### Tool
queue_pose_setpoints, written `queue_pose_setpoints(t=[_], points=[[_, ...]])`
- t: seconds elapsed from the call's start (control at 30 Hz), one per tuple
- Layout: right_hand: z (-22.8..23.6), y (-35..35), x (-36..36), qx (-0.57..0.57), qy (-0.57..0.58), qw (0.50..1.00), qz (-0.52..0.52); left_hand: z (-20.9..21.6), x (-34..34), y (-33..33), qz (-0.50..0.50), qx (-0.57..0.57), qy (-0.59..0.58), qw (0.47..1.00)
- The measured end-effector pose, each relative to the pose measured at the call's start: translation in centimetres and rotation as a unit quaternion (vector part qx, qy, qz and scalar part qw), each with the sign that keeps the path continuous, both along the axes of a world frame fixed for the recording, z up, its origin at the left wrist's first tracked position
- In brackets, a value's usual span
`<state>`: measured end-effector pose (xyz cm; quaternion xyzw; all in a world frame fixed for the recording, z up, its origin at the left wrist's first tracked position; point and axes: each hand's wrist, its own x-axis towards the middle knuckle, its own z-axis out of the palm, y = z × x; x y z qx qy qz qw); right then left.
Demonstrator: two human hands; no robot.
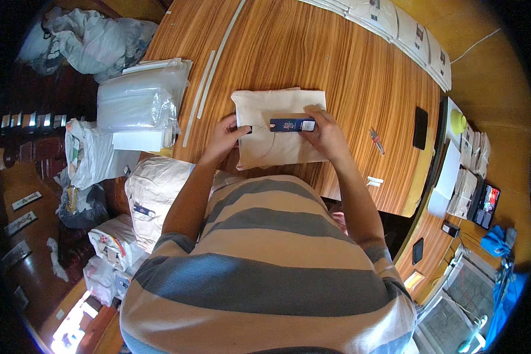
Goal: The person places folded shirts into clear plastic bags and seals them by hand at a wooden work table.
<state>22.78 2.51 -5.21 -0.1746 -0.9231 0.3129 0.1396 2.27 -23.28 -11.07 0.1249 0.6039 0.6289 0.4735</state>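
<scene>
The right hand (324, 135) had its fingers closed on a dark blue rectangular tag (290, 125) over the folded cream cloth (283, 152), which lay on the brown wood-grain worktop (360, 65). The left hand (224, 140) pinched a small black piece (249, 129) between its fingers at the cloth's left side.

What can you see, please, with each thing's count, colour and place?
Table: one, brown, centre.
Folded cloth: one, cream, on the table.
Tag: one, dark blue, over the cloth.
Small piece: one, black, cloth's left side.
Snips: one, partly red, table's right.
Strips: two, white, table's left.
Phone: one, black, table's right edge.
Sleeved stack: one, whitish, table's left edge.
Flat packets: several, white, table's far right.
Filled bags: several, whitish, left.
Lit screen: one, multicoloured, far right.
Striped shirt: one, grey and tan, bottom.
Left hand: one, bare, touching the piece.
Right hand: one, bare, holding the tag.
</scene>
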Motion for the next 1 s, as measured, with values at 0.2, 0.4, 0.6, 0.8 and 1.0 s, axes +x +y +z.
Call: queue_pose_setpoints(t=[0.2, 0.4, 0.6, 0.8, 1.0], points=[[3.5, 0.5, 1.2, 0.141, -0.004, 0.98, 0.143, 1.6, 0.2, 0.1, 0.011, -0.015, -0.029, 0.999], [3.3, 0.3, 0.7, 0.07, -0.027, 0.986, 0.15, -0.7, 0.0, -0.2, 0.008, 0.02, 0.012, 1.0], [2.1, 0.3, -0.9, 0.079, -0.126, 0.971, 0.189, -0.1, -0.3, -0.2, -0.014, -0.016, -0.001, 1.0], [3.8, 0.2, -0.3, 0.204, -0.028, 0.96, 0.189, -0.3, -0.1, -0.4, -0.011, 0.01, -0.014, 1.0], [3.4, -0.6, 2.0, 0.173, 0.047, 0.983, 0.047, -0.2, -0.3, -0.3, -0.012, -0.003, -0.011, 1.0]])
